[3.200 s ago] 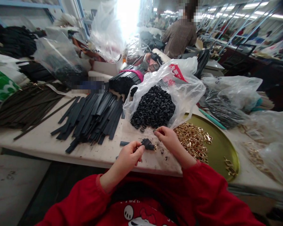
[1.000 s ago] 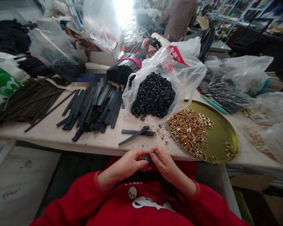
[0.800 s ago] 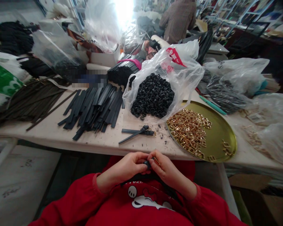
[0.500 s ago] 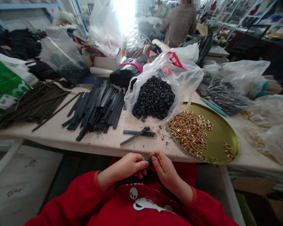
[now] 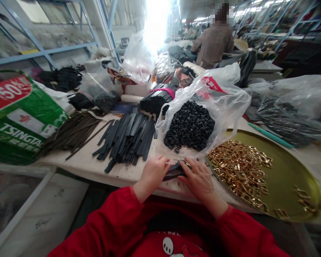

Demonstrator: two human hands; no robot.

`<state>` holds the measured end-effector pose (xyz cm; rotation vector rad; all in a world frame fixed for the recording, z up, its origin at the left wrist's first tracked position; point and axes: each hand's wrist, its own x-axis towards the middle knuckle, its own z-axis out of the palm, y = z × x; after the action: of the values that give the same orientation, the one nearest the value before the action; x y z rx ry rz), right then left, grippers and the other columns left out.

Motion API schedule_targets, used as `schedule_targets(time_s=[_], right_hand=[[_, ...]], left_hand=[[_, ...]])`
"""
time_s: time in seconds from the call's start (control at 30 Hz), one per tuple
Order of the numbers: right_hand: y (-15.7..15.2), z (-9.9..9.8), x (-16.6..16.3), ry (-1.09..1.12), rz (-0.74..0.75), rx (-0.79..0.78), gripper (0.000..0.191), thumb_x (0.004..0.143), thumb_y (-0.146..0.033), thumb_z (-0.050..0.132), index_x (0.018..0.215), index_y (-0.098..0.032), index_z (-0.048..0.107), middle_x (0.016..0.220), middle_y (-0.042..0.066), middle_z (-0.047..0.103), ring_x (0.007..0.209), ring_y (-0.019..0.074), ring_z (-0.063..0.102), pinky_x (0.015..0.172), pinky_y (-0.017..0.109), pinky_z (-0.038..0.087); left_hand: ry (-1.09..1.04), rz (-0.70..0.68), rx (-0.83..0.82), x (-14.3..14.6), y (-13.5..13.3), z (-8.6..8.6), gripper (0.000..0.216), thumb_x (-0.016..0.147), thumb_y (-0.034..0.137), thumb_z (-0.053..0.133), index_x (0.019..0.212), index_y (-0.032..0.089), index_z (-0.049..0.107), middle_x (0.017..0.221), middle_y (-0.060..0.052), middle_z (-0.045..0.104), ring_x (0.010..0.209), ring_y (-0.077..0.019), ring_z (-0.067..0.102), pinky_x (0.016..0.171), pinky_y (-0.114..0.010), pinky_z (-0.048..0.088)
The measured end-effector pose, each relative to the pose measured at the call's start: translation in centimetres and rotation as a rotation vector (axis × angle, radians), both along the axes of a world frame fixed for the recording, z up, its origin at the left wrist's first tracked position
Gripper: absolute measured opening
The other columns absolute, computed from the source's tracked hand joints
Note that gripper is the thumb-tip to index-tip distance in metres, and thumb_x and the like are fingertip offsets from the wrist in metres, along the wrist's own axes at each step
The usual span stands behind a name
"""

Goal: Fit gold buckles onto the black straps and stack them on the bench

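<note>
My left hand (image 5: 154,172) and my right hand (image 5: 199,176) meet at the table's near edge, both closed around a small bundle of black straps (image 5: 173,172) lying on the table. Just beyond them stands an open plastic bag of black loops (image 5: 189,125). To the right lies a round gold tray (image 5: 289,175) with a heap of gold buckles (image 5: 242,167). A spread of black strap strips (image 5: 128,137) lies to the left.
Brown strips (image 5: 72,132) and a green printed sack (image 5: 18,114) are at the left. More plastic bags (image 5: 289,107) crowd the right and back. A person in a brown top (image 5: 214,44) sits beyond. Blue metal shelving (image 5: 56,50) stands behind the table.
My hands moved from my lap up onto the table edge, over the straps that lay there. The camera swung up and to the left.
</note>
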<state>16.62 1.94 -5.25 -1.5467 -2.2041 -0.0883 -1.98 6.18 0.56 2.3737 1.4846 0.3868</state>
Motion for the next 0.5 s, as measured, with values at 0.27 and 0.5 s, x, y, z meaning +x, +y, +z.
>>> schedule_targets(time_s=[0.27, 0.5], right_hand=[[4.3, -1.0, -1.0, -0.144, 0.080, 0.034, 0.031, 0.084, -0.030, 0.052, 0.113, -0.023, 0.060, 0.118, 0.010, 0.059, 0.109, 0.0262, 0.048, 0.095, 0.041, 0.033], [3.4, -0.3, -0.4, -0.005, 0.058, 0.094, 0.039, 0.086, -0.033, 0.049, 0.120, -0.014, 0.054, 0.126, 0.015, 0.052, 0.115, 0.0270, 0.044, 0.098, 0.042, 0.032]], left_hand=[[0.339, 0.361, -0.022, -3.6, 6.9, -0.6, 0.022, 0.079, 0.024, 0.053, 0.088, 0.005, 0.060, 0.085, -0.019, 0.064, 0.082, -0.0291, 0.064, 0.069, -0.034, 0.047], [0.241, 0.441, -0.031, -4.2, 5.4, -0.8, 0.019, 0.080, 0.020, 0.046, 0.096, 0.011, 0.052, 0.083, -0.013, 0.066, 0.079, -0.0236, 0.065, 0.066, -0.029, 0.046]])
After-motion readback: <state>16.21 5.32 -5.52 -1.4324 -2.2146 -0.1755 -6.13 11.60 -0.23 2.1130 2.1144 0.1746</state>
